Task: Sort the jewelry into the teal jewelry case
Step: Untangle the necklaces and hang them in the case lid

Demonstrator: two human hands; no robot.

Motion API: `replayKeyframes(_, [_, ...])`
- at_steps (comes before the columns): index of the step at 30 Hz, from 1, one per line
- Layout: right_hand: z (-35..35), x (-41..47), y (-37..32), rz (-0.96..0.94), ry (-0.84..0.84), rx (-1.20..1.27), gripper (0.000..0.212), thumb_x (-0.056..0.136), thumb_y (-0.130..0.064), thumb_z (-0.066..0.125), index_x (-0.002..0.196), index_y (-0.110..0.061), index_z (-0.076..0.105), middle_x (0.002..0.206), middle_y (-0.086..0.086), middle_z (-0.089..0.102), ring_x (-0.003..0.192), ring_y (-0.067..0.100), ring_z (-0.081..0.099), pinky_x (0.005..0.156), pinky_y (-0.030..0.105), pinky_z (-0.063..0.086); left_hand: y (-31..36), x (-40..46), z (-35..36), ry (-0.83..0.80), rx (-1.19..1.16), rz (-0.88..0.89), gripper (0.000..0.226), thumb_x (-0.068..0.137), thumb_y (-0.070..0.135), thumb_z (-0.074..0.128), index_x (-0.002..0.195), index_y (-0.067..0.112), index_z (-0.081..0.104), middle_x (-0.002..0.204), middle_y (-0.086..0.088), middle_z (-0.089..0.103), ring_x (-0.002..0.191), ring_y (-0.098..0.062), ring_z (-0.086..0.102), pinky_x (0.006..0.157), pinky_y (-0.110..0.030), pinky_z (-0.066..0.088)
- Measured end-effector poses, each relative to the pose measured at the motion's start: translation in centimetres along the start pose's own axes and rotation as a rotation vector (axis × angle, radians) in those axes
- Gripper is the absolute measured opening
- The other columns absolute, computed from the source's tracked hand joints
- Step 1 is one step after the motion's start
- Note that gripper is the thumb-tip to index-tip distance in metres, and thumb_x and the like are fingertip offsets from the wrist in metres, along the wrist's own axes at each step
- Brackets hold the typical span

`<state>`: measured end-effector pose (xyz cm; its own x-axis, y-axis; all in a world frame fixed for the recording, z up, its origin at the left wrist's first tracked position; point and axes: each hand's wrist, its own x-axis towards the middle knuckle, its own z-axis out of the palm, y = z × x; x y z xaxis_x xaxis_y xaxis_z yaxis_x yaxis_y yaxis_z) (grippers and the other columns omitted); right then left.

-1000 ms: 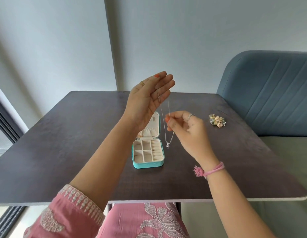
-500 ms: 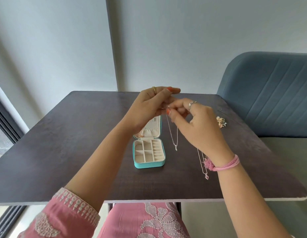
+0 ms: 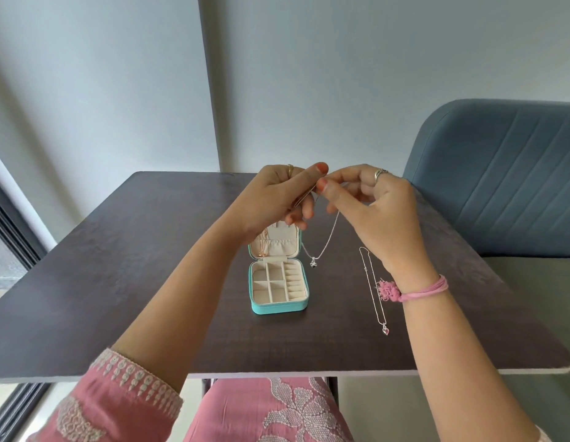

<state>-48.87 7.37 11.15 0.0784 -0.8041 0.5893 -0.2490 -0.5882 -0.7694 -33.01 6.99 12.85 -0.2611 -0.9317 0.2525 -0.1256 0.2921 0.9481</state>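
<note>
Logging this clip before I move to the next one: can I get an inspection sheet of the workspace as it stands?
Surface: dark wood-grain table, near edge pale.
Job's things: teal jewelry case open, lid upright, tray compartments look empty, something gold hangs inside the lid; silver necklace held up between both hands, pendant dangling beside the case; second necklace lies stretched on the table, pink pendant toward the near edge.
Clutter: nothing seen.
Grippers: left hand and right hand both pinch the held chain above the case.
Cables: nothing seen.
Surroundings: blue padded chair at right, pale wall behind, window frame at left.
</note>
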Motion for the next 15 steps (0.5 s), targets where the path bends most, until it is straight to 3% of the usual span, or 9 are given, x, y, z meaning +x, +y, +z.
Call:
replayKeyframes(6, [0.7,-0.2,0.4,0.138,0.019,0.292,0.005,0.088,-0.019,0.067,0.084,-0.017,0.069,0.073,-0.003,0.073,0.059,0.007,0.059,0.058,0.015,0.043,0.1,-0.1,-0.1,-0.004,-0.113,-0.034,0.041,0.097,0.034,0.049,0.071,0.007,0.065,0.043,0.002,0.045,0.034,-0.009,0.032,0.048,-0.026,0.039])
replayKeyframes(10, [1.3,-1.1,1.5,0.211,-0.005,0.310,0.006,0.088,-0.021,0.068,0.088,-0.016,0.071,0.066,-0.004,0.068,0.061,0.003,0.058,0.062,0.014,0.043,0.2,-0.3,0.0,0.021,-0.286,-0.070,0.039,0.097,0.033,0.049,0.071,0.011,0.069,0.044,0.003,0.041,0.036,-0.008,0.028,0.045,-0.020,0.041])
replayKeyframes(15, [2.0,-2.3,2.5,0.212,0.011,0.330,0.005,0.088,-0.014,0.066,0.090,-0.014,0.071,0.071,-0.002,0.070,0.064,0.005,0.063,0.064,0.014,0.046,0.1,-0.3,0.0,0.017,-0.436,-0.052,0.030,0.098,0.026,0.047,0.098,0.004,0.067,0.061,0.000,0.062,0.044,-0.007,0.041,0.053,-0.020,0.048])
